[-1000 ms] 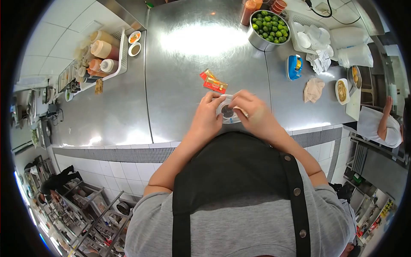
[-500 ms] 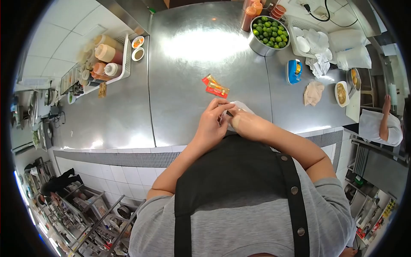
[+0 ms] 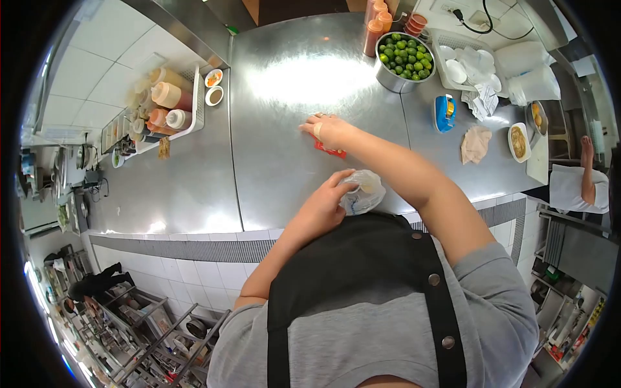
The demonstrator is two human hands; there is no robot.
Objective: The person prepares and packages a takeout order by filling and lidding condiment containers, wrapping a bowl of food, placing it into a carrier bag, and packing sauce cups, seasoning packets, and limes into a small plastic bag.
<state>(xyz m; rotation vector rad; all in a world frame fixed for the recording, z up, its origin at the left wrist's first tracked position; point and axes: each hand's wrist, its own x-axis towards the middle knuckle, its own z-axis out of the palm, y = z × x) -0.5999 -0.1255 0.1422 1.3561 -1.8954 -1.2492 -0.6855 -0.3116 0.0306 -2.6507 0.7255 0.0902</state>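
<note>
My left hand (image 3: 326, 204) is closed on the rim of a clear plastic bag (image 3: 365, 194), held at the counter's near edge by my apron. Something pale shows inside the bag, too blurred to name. My right hand (image 3: 330, 131) reaches across my body and rests over the red-and-gold sachets (image 3: 335, 152) on the steel counter. Its fingers are stretched out to the left, and the hand covers most of the sachets. A beige band or plaster (image 3: 317, 130) is on that hand.
A steel pot of limes (image 3: 404, 59) stands at the back right, beside sauce bottles (image 3: 373, 35). To the right are a blue tape dispenser (image 3: 444, 114), a cloth (image 3: 475, 145) and a food dish (image 3: 519, 143). A basket (image 3: 200, 107) of bottles stands left. Another person (image 3: 579, 184) is far right.
My hands were together at the near edge; now they are apart. The right hand has moved forward onto the sachets, while the left stays near with the plastic bag, now showing more fully.
</note>
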